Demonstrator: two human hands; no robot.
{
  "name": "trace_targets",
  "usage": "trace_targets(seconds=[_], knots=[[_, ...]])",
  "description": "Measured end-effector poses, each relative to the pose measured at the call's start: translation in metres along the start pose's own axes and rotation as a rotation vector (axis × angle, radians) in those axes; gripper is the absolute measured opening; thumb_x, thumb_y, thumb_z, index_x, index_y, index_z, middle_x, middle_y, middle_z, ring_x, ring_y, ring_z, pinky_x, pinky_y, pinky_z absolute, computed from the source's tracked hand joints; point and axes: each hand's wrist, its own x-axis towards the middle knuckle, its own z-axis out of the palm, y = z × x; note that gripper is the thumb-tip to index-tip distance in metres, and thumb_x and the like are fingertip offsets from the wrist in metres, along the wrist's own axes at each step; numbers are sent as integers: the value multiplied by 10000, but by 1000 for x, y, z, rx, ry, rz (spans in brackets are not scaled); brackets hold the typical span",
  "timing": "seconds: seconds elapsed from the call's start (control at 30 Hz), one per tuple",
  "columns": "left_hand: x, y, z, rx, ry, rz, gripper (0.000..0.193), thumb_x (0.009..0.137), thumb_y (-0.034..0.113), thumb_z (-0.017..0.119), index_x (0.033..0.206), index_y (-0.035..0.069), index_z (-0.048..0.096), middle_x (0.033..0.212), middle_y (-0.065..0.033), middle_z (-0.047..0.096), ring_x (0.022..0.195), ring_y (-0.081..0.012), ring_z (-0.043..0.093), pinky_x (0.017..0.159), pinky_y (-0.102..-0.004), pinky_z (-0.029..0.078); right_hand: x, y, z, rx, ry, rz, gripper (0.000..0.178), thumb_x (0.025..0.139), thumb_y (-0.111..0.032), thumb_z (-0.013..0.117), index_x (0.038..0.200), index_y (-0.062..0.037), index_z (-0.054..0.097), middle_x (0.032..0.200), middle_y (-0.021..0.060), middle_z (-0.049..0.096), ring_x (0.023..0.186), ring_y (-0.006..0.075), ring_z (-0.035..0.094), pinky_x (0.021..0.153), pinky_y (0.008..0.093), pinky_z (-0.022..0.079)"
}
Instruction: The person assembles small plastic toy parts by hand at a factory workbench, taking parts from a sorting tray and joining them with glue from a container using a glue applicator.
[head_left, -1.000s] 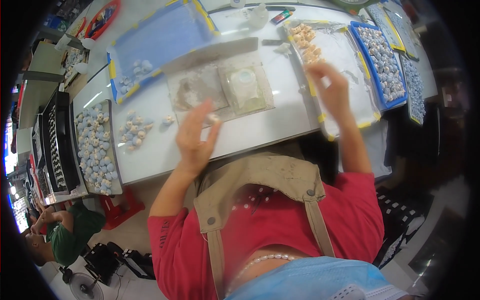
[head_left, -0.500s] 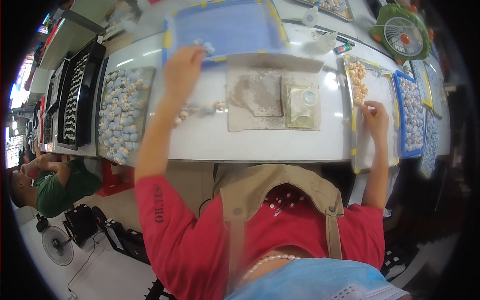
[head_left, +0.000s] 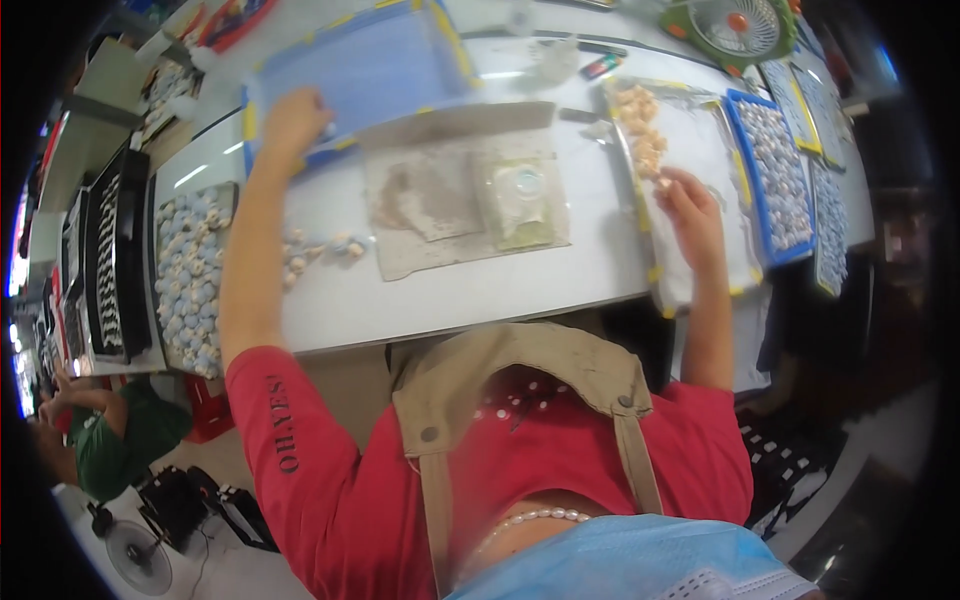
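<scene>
My left hand is over the near left corner of a blue tray with yellow tape along its rim. Its fingers are curled in, and a small pale blue piece shows at the fingertips, slightly blurred. On the other side, my right hand pinches a small peach-coloured piece. This is at the near end of a row of peach-coloured pieces. They lie along the left side of a white-lined tray edged with yellow tape.
Between my hands lies a stained cardboard sheet bearing a small round-lidded container. Several blue-and-cream balls sit loose on the white table. A tray of similar balls is at left, a blue tray of small pieces at right. A green fan stands behind.
The whole view has shifted and tilted, so the table's things sit farther left. My left hand now covers most of the pale blue pieces in the tray. My right hand stays at the peach-coloured pieces.
</scene>
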Motion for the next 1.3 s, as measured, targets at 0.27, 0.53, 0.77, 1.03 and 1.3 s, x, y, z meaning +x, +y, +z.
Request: trace_targets(seconds=[0.27, 0.53, 0.77, 1.03, 1.3], knots=[[-10, 19, 2, -151, 136, -68, 254, 744, 187, 616, 972, 75, 627, 888, -129, 640, 828, -282, 619, 728, -375, 478, -21, -17, 37, 150, -105, 42, 266, 864, -118, 578, 1093, 18, 570, 1045, 76, 588, 898, 137, 558, 811, 268, 449], [-150, 121, 1, -1933, -34, -8, 325, 869, 21, 543, 1192, 17, 503, 1125, -147, 573, 932, -214, 611, 767, -219, 528, -25, -25, 76, -94, -119, -6, 261, 838, -72, 602, 1078, 33, 596, 967, 65, 631, 875, 115, 575, 801, 236, 446], [-188, 134, 29, -2262, -252, -140, 329, 875, 14, 533, 1201, 41, 500, 1181, -200, 536, 949, -218, 604, 765, -209, 534, -14, -29, 114, -402, -139, -228, 231, 815, -23, 623, 1043, 9, 620, 939, 49, 645, 846, 101, 587, 754, 234, 463], [-212, 142, 46, -2239, -511, -187, 290, 883, 142, 578, 1163, 85, 529, 1083, -90, 606, 936, -160, 592, 760, -217, 479, -12, -37, 142, -820, -119, -464, 222, 752, 2, 655, 972, -23, 645, 833, 74, 640, 731, 139, 606, 674, 247, 475], [-214, 138, 52, -2331, -607, -225, 284, 889, 188, 577, 1144, 64, 551, 1072, -86, 608, 914, -145, 590, 777, -222, 468, -6, -43, 161, -993, -185, -601, 201, 740, 8, 658, 936, -32, 643, 806, 88, 630, 705, 177, 605, 643, 267, 481]])
